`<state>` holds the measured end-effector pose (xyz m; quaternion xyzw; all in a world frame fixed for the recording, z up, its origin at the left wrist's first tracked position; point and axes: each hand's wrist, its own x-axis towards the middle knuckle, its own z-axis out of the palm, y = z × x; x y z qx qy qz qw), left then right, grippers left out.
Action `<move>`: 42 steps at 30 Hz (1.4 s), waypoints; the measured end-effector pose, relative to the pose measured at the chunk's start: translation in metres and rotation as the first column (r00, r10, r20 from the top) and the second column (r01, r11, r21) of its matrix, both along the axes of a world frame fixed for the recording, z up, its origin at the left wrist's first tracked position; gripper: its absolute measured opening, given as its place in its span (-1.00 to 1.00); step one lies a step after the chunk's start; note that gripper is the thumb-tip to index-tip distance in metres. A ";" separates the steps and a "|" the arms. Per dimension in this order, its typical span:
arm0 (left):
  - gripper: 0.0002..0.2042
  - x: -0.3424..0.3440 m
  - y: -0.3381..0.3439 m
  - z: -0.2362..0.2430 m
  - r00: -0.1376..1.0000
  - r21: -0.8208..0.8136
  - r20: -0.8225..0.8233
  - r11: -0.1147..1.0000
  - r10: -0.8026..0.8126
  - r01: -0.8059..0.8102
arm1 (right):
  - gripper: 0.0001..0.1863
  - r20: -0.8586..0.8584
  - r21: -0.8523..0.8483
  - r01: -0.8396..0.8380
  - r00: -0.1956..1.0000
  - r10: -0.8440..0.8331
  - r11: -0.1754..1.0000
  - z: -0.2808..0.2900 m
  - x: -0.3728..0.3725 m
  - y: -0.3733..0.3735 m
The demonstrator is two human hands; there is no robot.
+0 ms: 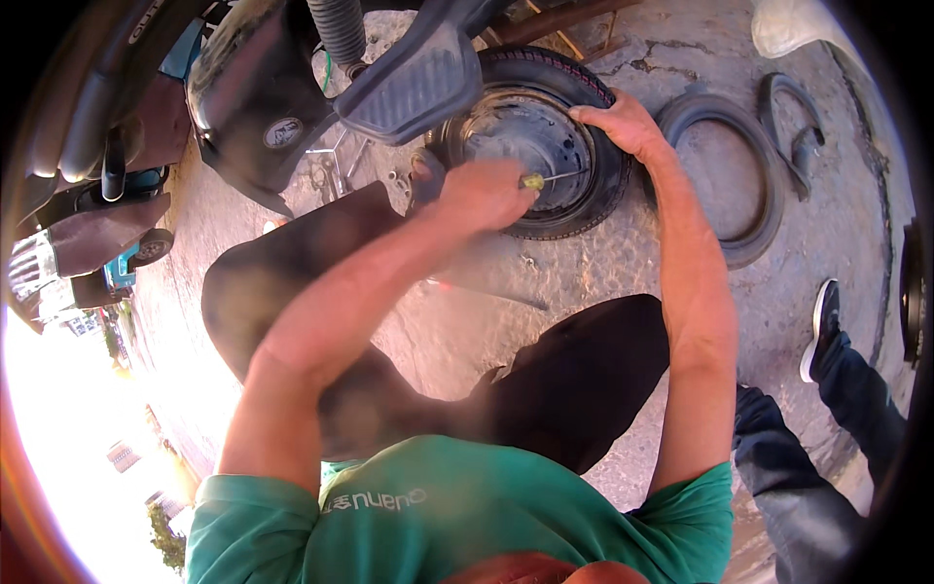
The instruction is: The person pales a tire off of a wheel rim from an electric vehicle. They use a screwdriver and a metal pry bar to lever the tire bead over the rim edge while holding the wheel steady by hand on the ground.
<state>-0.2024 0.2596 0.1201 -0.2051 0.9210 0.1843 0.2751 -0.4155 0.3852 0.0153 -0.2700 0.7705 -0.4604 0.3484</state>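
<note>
A black tyre [613, 185] on a dark metal wheel rim [525, 122] lies flat on the ground in front of me. My left hand [482, 198] is closed around a screwdriver [532, 182] with a yellow handle. Its thin shaft points right, across the wheel, and its tip reaches the right inner edge of the rim. I cannot tell whether the tip sits under the tyre's bead. My right hand [626, 122] grips the tyre's right side from outside, thumb on the sidewall near the rim and fingers over the tread.
A motorbike's footrest [413, 88] and dark bodywork [255, 97] overhang the wheel's upper left. Loose metal tools [336, 165] lie beneath. To the right are another tyre [769, 185] and a cut rubber strip [798, 127]. A person's legs [793, 477] are at lower right.
</note>
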 end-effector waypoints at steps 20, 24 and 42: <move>-0.61 -0.051 -0.070 -0.038 0.883 0.094 -0.154 0.883 -0.444 0.461 | -0.30 0.096 -0.081 -0.047 0.994 0.055 0.996 -0.017 -0.004 -0.007; -0.61 -0.055 -0.064 -0.037 0.890 0.109 -0.140 0.887 -0.433 0.449 | -0.30 0.086 -0.072 -0.007 0.996 0.013 0.997 -0.031 -0.008 -0.004; -0.69 -0.073 -0.060 -0.043 0.838 0.007 -0.184 0.852 -0.514 0.524 | -0.31 0.145 -0.127 -0.050 0.987 0.068 0.991 -0.012 -0.006 -0.007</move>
